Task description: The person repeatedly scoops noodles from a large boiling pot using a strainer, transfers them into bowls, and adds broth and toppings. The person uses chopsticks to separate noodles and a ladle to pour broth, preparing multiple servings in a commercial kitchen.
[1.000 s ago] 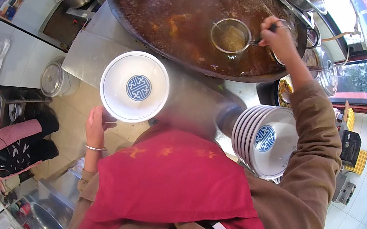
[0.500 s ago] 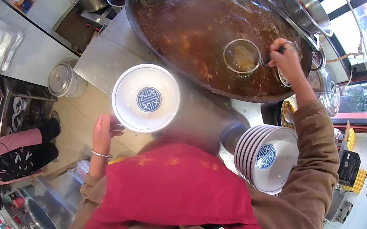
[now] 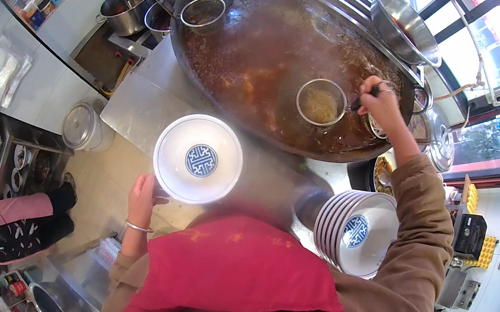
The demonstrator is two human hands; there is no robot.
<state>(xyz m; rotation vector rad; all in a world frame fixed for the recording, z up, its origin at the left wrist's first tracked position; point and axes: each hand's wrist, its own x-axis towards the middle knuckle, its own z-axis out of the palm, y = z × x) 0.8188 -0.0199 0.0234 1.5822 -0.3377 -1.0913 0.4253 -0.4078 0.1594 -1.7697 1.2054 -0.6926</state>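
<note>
Under your right hand (image 3: 383, 105) steams the wide pot of brown broth (image 3: 267, 53), and your fingers are clenched on the handle of the wire strainer (image 3: 321, 102), which sits just left of that hand with pale noodles in its basket, at or barely above the surface. Your left hand (image 3: 143, 194) grips the rim of the white bowl with the blue emblem (image 3: 198, 159), holding it up close to your chest, well short of the pot's near edge.

Mind the gap between strainer and bowl: if you carry the basket across it while it drips, hot broth is likely to land on the steel counter (image 3: 139, 108) or on your left wrist. The bowl is pinched at one edge only, so a load dropped off-centre could tip it. Your right sleeve hangs near the pot rim and the stack of bowls (image 3: 356, 232) sits beside your right elbow; a wide swing back could knock them.
</note>
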